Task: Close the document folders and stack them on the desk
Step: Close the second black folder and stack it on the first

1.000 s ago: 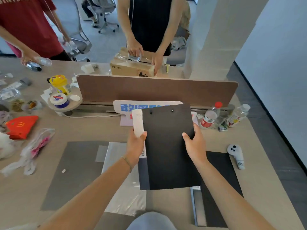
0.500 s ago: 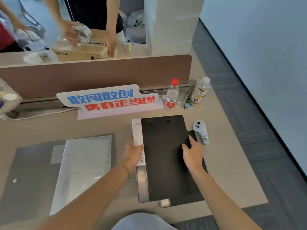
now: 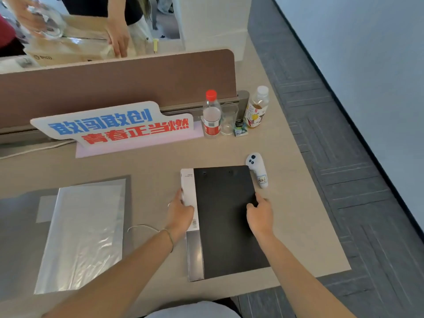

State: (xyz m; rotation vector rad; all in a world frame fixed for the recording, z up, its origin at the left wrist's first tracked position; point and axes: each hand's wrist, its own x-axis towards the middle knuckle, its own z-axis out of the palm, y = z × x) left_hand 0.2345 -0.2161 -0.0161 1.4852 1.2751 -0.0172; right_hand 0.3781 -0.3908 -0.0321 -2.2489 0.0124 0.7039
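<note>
Status: the black folder (image 3: 226,216) is closed and lying flat on the desk (image 3: 160,166), near the right front corner. From the stepped edges it looks like it sits on top of another folder, so I judge the stack at least started; can't confirm how many are under it.

My left hand (image 3: 181,212) is on the folder's white spine edge, fingers curled together around it, thumb on top. My right hand (image 3: 260,214) rests on the right edge, fingers bent and pressed down on the cover, not spread.

Left to do, my guess: square up the edges, let go. The clear plastic sleeve (image 3: 85,232) on the grey mat (image 3: 18,237) to the left is well apart from the stack; can't tell if it counts as a folder.

Count:
- black folders visibly on top: 1
- plastic sleeves: 1
- bottles (image 3: 212,114): 2, against the divider
- drinking glass (image 3: 228,119): 1, between the bottles
- white controller (image 3: 255,167): 1, just beside the folder's far right corner
- sign (image 3: 112,125): 1
</note>
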